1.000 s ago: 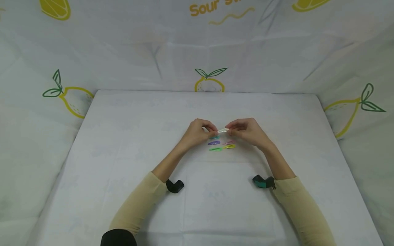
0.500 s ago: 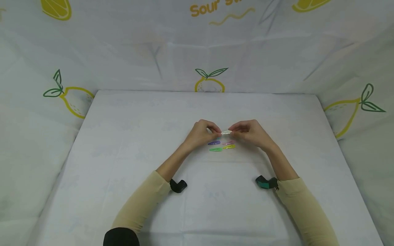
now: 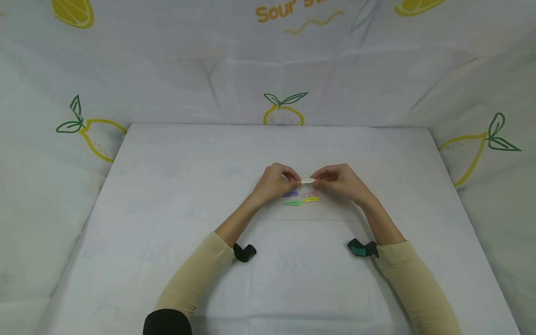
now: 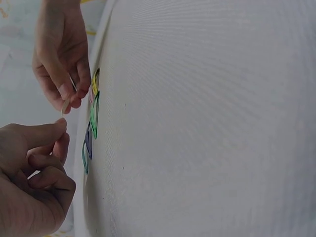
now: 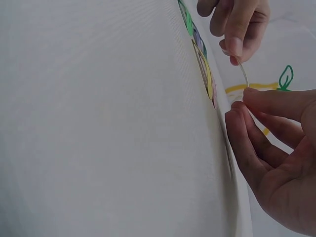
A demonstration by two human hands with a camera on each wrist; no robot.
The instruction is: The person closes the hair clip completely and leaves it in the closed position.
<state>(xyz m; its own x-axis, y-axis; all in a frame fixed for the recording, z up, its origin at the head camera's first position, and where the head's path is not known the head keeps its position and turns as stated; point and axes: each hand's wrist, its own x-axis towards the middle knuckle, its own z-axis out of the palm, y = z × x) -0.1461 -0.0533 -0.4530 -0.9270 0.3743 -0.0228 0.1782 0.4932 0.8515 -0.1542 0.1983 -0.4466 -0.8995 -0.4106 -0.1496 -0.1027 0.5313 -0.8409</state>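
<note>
A white snap hair clip (image 3: 308, 180) is held up between both hands, over the table's middle. My left hand (image 3: 274, 182) pinches one end of it between thumb and finger. The other end is pinched by my right hand (image 3: 341, 183). Just below, on the table, lie a purple clip (image 3: 291, 194), a pink clip (image 3: 311, 194), a yellow clip (image 3: 310, 199) and a green clip (image 3: 292, 203). A teal clip (image 4: 85, 158) shows in the left wrist view; in the head view my left hand hides it. Seen edge-on in the right wrist view, the white clip (image 5: 244, 72) looks slightly bowed.
A white cloth covers the table (image 3: 209, 153). Behind it and at both sides hang white curtains (image 3: 176, 88) printed with lemons. A black wrist camera (image 3: 244, 252) sits at the left cuff, and a black and green one (image 3: 362, 248) at the right cuff.
Both hands have shifted slightly to the right and nearer with the white clip between them. My left hand now covers the teal clip in the head view. The other clips have stayed put.
</note>
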